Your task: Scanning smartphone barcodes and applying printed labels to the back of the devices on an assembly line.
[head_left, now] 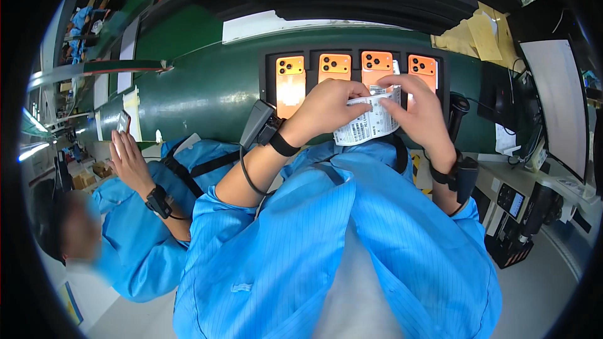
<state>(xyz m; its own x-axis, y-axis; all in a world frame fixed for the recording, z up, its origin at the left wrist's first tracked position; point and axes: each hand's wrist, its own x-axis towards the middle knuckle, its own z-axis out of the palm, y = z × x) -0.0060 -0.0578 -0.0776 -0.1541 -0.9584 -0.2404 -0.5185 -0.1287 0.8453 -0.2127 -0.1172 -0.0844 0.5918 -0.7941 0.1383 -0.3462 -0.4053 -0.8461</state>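
One white printed sheet (363, 129), before the black tray (444, 78) of orange phones (290, 88): pinched in your left hand (330, 105); your right hand (416, 105) at its upper edge, grip unclear. Apparent step: sheet handling; calls for light fingertips.

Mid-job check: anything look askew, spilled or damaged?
Mildly odd: a white strip shows beside the third orange phone from the left in the near tray, where other gaps look black; whether it belongs, I can't tell. No spill or damage stands out.
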